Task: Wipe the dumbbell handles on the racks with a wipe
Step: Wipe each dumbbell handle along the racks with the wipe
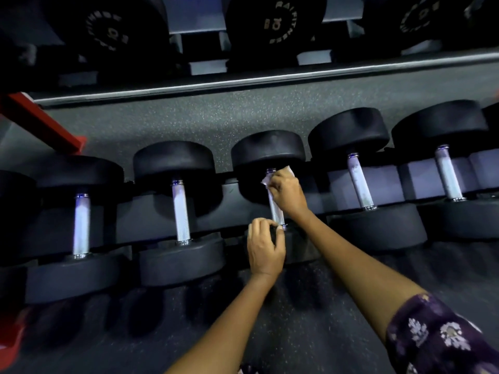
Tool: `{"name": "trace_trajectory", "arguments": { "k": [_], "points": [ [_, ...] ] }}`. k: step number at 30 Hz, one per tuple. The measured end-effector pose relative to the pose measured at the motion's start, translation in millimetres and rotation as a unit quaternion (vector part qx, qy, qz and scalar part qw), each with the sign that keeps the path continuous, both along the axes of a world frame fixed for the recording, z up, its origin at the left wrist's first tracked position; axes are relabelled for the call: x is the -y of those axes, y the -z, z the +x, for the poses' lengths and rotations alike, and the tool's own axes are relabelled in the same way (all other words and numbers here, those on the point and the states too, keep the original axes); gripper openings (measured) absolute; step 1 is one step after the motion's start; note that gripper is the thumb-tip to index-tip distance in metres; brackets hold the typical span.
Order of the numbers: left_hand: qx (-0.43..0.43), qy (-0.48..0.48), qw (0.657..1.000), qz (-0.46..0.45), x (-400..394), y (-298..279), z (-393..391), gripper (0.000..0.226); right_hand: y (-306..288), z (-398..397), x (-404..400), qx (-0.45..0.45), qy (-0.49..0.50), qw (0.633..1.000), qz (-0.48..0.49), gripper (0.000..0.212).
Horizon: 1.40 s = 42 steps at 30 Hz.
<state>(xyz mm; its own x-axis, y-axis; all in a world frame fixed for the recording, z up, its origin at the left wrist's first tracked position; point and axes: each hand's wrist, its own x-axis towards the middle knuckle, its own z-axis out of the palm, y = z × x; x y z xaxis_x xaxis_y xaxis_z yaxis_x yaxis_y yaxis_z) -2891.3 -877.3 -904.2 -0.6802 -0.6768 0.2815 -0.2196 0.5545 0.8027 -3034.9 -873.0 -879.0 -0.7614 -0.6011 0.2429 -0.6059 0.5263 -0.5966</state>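
Looking down from the head camera at a low dumbbell rack (421, 182) holding 5 black dumbbells in a row, each with a silver handle running front to back. Gripping the middle dumbbell handle (276, 209) near its far end: right hand (287, 191), fingers curled around the bar with a white wipe (266, 179) bunched under them, a corner of the wipe sticking out to the left and another above the knuckles. Resting on the near head of that same dumbbell, at the front edge of the rack: left hand (266, 248), fingers bent over the top of the black weight, fingertips close to the handle's near collar; whether gripping or only steadying, cannot tell. Flanking the middle one: 2 dumbbells toward the rack's left end (180, 211) and 2 toward its right end (360, 182), handles bare. Above, along the far side: an upper shelf (243, 82) carrying larger round weights (275, 25) with printed lettering. Visible at lower right: a purple floral sleeve (437, 336). Showing at the left edge: red frame parts (43, 122). Beneath everything: dark speckled floor (216, 117).
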Motion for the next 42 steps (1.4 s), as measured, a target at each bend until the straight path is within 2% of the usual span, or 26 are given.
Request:
{"name": "trace_trajectory", "arguments": {
  "k": [2, 4, 7, 9, 13, 17, 22, 24, 26, 28, 30, 32, 34, 37, 39, 42],
  "points": [
    [0.027, 0.061, 0.997, -0.041, 6.5, 7.4, 8.0, 0.034, -1.5, -10.9, 0.6, 0.051, 0.077, 0.996, -0.014, 0.012],
    [0.039, 0.061, 0.995, -0.065, 8.3, 17.3, 16.3, 0.048, -1.6, -15.2, 3.0, 0.1, 0.149, 0.983, -0.04, 0.014],
    [0.015, -0.009, 0.999, -0.036, 5.4, 22.7, 19.8, 0.061, 2.0, -1.8, 2.3, 0.061, 0.102, 0.992, -0.045, 0.012],
    [-0.002, 0.007, 1.0, -0.029, 4.2, 23.7, 17.0, 0.061, 2.6, -5.7, -3.1, 0.068, 0.084, 0.993, -0.052, 0.008],
    [-0.013, 0.015, 0.999, -0.03, 5.9, 27.6, 17.8, 0.062, -4.4, -17.7, 4.3, 0.132, 0.167, 0.972, -0.102, 0.008],
    [-0.011, 0.018, 0.999, -0.033, 4.8, 27.4, 16.8, 0.061, -4.7, 7.7, 8.5, 0.088, 0.099, 0.983, -0.125, 0.005],
    [-0.005, 0.023, 0.999, -0.041, 5.4, 29.6, 16.3, 0.06, -4.3, -17.1, 15.1, 0.16, 0.212, 0.959, -0.095, 0.013],
    [-0.004, 0.025, 0.999, -0.047, 7.0, 30.2, 16.3, 0.056, -3.0, -10.5, 12.9, 0.119, 0.167, 0.976, -0.074, 0.011],
    [-0.005, 0.025, 0.998, -0.06, 7.6, 31.5, 17.5, 0.053, 2.3, -2.9, 0.0, 0.063, 0.076, 0.994, -0.049, 0.009],
    [0.0, 0.02, 0.998, -0.066, 7.5, 30.7, 16.7, 0.057, -0.7, -8.7, -8.3, 0.072, 0.048, 0.996, -0.035, 0.008],
    [0.004, 0.017, 0.997, -0.071, 7.4, 30.3, 16.1, 0.065, -5.1, -19.3, -4.9, 0.104, 0.08, 0.991, -0.023, 0.011],
    [0.006, 0.012, 0.997, -0.075, 7.0, 29.7, 15.5, 0.07, -7.0, -18.5, 0.1, 0.096, 0.08, 0.992, -0.022, 0.013],
    [0.01, 0.01, 0.997, -0.072, 7.2, 30.0, 15.3, 0.072, -3.3, -9.5, -4.1, 0.066, 0.017, 0.998, -0.004, 0.01],
    [0.005, 0.01, 0.997, -0.073, 6.2, 31.7, 17.1, 0.072, -0.8, -0.7, -23.4, 0.052, -0.084, 0.991, 0.088, 0.007],
    [0.002, 0.01, 0.997, -0.074, 5.3, 31.1, 17.6, 0.072, -3.8, -6.4, -22.8, 0.054, -0.083, 0.99, 0.101, 0.008],
    [0.002, 0.012, 0.997, -0.071, 5.2, 29.8, 16.4, 0.072, -9.1, -16.4, -4.5, 0.068, -0.017, 0.996, 0.063, 0.012]
  ]
}}
